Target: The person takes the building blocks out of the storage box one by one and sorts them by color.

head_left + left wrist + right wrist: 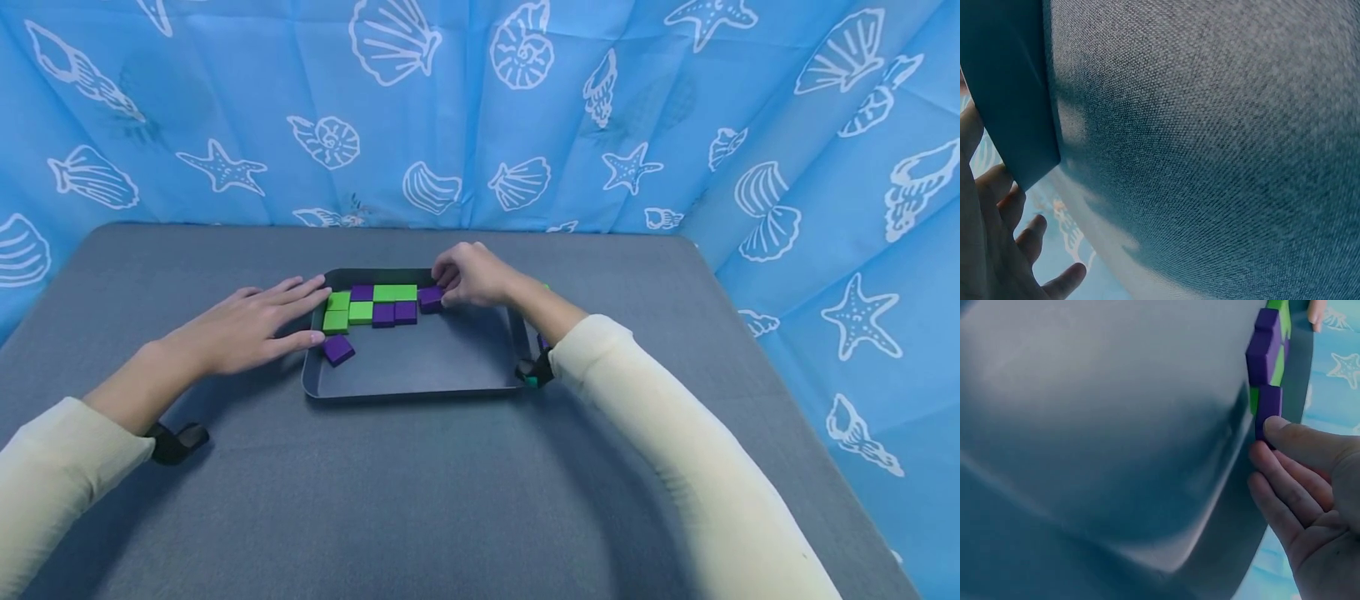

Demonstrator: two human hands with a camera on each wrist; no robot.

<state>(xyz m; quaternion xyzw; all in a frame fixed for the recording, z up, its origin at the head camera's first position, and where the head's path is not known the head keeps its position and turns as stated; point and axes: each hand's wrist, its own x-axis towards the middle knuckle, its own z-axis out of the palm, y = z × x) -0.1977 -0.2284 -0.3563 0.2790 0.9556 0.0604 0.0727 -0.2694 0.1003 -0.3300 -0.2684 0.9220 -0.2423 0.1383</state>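
Observation:
A dark grey tray (420, 390) holds green and purple square blocks along its far left part. With thumb and fingers my right hand (480, 277) pinches a purple block (431, 299) by the tray's far wall, at the right end of the rows; the same purple block (1269, 409) shows under the thumb in the right wrist view. My left hand (251, 327) lies with straight fingers at the tray's left rim, its thumb tip beside a tilted purple block (339, 350). From the left wrist view, its fingers (1029, 240) spread beside the tray's outer wall (1010, 87).
Green blocks (336, 322) and purple blocks (394, 314) sit side by side in two rows. Just beyond the tray's right wall, bits of green and purple show past my right wrist. A grey cloth-covered table (420, 500) lies beneath, with a blue shell-print curtain (465, 108) behind.

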